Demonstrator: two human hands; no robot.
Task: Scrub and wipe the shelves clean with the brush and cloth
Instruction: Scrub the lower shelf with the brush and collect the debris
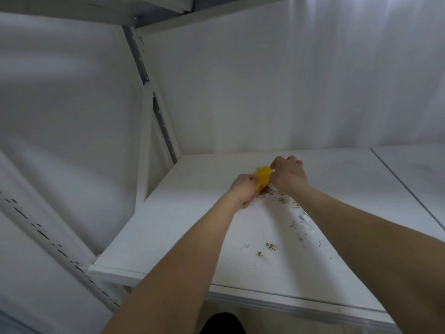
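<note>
Toward the back of a white shelf [192, 225], both bare hands close round a small yellow tool [263, 177], likely the brush though too blurred to be sure. The left hand [243, 189] curls its fingers over the near end and the right hand [287, 174] pinches the far end, a grip that probably serves to press hard. Brown and white crumbs [284, 202] trail toward the front edge, so scrubbing looks unfinished; a white wall [289, 92] and a slotted upright [156, 104] enclose the shelf.
</note>
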